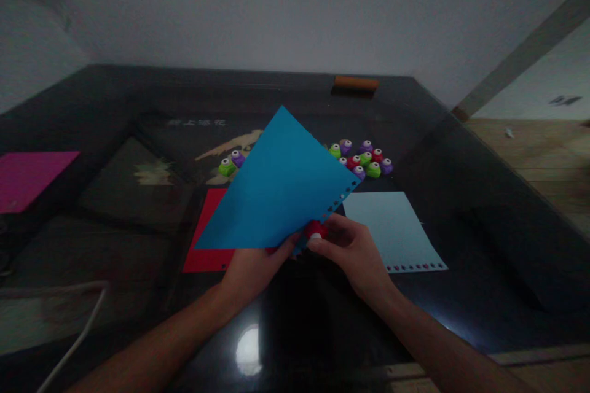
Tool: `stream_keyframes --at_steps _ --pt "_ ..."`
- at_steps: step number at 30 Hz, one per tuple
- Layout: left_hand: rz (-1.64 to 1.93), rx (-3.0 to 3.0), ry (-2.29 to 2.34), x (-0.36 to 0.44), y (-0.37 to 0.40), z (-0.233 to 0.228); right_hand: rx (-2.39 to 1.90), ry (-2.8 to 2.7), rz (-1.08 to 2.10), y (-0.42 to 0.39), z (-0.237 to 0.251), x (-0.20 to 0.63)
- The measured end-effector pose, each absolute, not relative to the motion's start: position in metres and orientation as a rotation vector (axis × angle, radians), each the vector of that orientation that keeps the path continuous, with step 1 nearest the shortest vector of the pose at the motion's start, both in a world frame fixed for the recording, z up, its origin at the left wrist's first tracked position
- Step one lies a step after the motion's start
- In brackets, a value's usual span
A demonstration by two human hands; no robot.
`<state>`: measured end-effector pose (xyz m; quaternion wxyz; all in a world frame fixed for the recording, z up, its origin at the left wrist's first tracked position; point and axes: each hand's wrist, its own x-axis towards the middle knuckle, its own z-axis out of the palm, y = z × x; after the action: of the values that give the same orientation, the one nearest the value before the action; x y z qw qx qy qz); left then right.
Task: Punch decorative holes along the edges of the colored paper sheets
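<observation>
Left hand: my left hand (252, 269) grips the near corner of the blue sheet (281, 187), fingers closed under it, thumb on top
Right hand: my right hand (353, 252) is pinched around a small red punch (316, 231), pressing it onto the sheet's right edge
Blue sheet: held tilted above the dark table (138, 239), one corner pointing away from me; a row of small punched holes runs along its right edge, from the far corner down to the punch
Progress, as I judge it: most of that edge looks punched; only the short stretch near my hands seems left, and I see no holes on the other edges
Light blue sheet: lies flat just right of my hands (391, 224), its near edge lined with a full row of holes; I take it as finished
Red sheet: flat under the blue one (209, 239), mostly hidden; whether it is punched I cannot tell
Pink sheet: flat at the far left (27, 178)
Spare punches: a cluster of green, purple and red ones (364, 159) behind the sheet, a few more to its left (232, 163)
Orange bar: at the table's far edge (356, 82)
</observation>
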<state>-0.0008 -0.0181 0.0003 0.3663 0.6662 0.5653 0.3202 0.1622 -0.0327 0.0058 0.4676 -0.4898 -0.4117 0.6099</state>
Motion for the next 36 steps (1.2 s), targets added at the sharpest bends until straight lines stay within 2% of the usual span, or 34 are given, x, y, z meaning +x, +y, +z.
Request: stream_keyframes --at_steps 36 --pt "0.765 1.928 1.484 -0.0005 -0.0206 -0.0048 -1.105 -1.009 1.499 -0.0344 0.0054 0.1621"
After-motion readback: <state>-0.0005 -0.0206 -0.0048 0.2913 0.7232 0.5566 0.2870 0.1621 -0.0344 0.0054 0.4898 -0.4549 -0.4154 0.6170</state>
